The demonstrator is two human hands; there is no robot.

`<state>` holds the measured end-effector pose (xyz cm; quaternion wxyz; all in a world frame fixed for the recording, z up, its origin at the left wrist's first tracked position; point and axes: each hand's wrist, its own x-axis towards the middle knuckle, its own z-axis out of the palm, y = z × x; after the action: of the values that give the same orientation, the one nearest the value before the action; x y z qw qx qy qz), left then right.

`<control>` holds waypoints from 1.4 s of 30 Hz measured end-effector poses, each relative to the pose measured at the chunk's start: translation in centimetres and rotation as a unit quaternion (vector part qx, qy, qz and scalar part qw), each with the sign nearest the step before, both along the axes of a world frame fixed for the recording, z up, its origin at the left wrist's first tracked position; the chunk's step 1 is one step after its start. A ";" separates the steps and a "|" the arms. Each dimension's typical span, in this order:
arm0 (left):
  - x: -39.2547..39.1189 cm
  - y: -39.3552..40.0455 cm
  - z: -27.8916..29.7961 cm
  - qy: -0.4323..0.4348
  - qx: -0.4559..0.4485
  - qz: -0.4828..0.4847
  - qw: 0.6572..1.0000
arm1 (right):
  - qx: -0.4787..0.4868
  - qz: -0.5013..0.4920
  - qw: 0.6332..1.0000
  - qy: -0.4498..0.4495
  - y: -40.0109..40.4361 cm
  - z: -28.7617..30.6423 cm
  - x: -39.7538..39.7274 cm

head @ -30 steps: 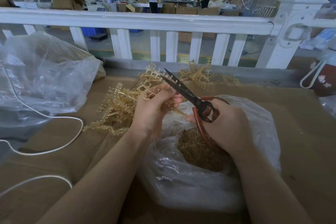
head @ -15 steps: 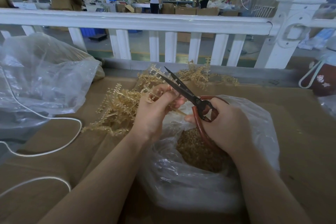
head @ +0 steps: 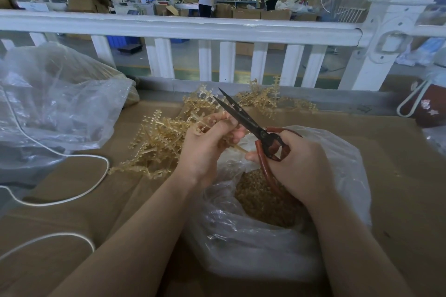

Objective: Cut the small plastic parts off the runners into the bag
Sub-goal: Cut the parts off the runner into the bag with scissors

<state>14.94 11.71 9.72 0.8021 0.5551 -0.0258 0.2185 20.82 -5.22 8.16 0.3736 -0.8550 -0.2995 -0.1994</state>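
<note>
My left hand point(head: 205, 144) pinches a translucent yellow runner point(head: 237, 147) with small parts on it, held above the open clear plastic bag point(head: 243, 246). My right hand point(head: 299, 164) grips the red handles of black scissors point(head: 243, 118), whose blades point up and left and stand slightly apart beside my left fingers. Inside the bag lies a heap of cut-off yellow parts point(head: 263, 202). A pile of uncut runners point(head: 159, 142) lies on the cardboard-covered table point(head: 84, 200) left of my hands.
A large crumpled clear bag point(head: 55, 101) sits at the left with a white cord point(head: 79, 198) looping over the table. More runners point(head: 268, 99) lie by the white railing point(head: 193, 28) at the back. A dark red pouch point(head: 429, 108) stands far right.
My left hand has shifted the runner slightly against the scissor blades. The right hand and scissors have stayed almost in the same place.
</note>
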 end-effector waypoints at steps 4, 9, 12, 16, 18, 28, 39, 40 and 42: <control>-0.1 0.1 0.0 0.015 -0.024 -0.002 1.000 | 0.008 0.011 0.999 0.030 0.1 0.1 0.0; 0.0 0.3 -0.1 0.082 -0.058 0.006 0.995 | 0.071 0.010 0.992 0.106 0.1 0.3 0.0; 0.1 0.1 -0.1 0.101 -0.036 0.005 0.994 | 0.100 0.006 0.985 0.137 0.2 0.4 0.2; 0.2 -0.6 -0.5 0.110 0.019 0.013 0.994 | 0.127 0.026 0.979 0.157 0.4 0.5 0.3; 0.3 -1.0 -0.7 0.115 0.032 0.002 0.993 | 0.141 0.037 0.974 0.176 0.6 0.5 0.2; 0.0 -1.6 -0.7 0.119 0.045 -0.005 0.992 | 0.177 0.077 0.956 0.220 0.8 0.4 0.7; 0.5 -1.6 -0.7 0.121 0.052 0.045 0.990 | 0.102 0.030 0.974 0.202 0.7 0.1 1.1; 0.6 -1.5 -0.8 0.120 0.062 0.048 0.990 | 0.104 0.026 0.973 0.202 0.8 0.1 1.1; 0.6 -1.5 -0.8 0.112 0.079 0.053 0.989 | 0.107 0.018 0.974 0.201 0.8 0.2 1.1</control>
<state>15.52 10.23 8.88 0.7407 0.6386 0.0763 0.1942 21.90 -4.42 8.36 0.5190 -0.8271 -0.2103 -0.0479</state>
